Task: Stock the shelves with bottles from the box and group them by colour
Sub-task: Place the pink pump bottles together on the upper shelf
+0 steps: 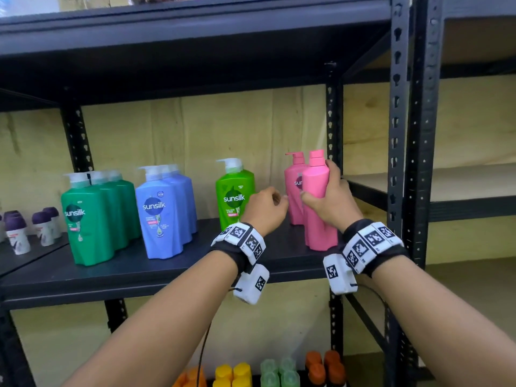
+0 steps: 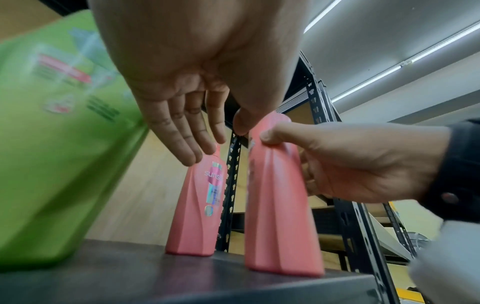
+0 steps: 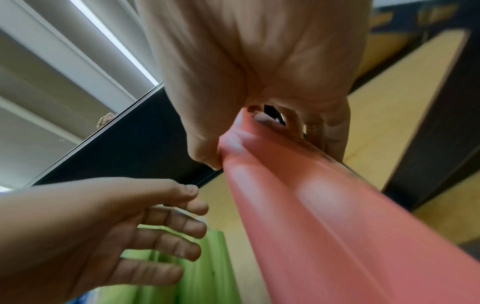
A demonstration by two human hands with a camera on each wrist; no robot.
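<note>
My right hand (image 1: pixel 325 191) grips a pink bottle (image 1: pixel 318 213) around its upper body; the bottle stands on the dark shelf (image 1: pixel 139 263) at the right end, its plain back toward me. A second pink bottle (image 1: pixel 293 191) with a pump stands just behind it. In the left wrist view the held pink bottle (image 2: pixel 280 205) rests on the shelf board and the other pink bottle (image 2: pixel 197 205) stands further in. My left hand (image 1: pixel 269 203) hovers with relaxed fingers and nothing in it, between the light green bottle (image 1: pixel 234 194) and the pink ones. The right wrist view shows the pink bottle (image 3: pixel 324 226) held between thumb and fingers.
Dark green bottles (image 1: pixel 95 216) and blue bottles (image 1: pixel 164 210) stand in groups to the left. Small purple-capped bottles (image 1: pixel 19 233) sit at the far left. A black upright post (image 1: pixel 333 135) stands right behind the pink bottles. Orange, yellow and green caps (image 1: pixel 268 372) show on the shelf below.
</note>
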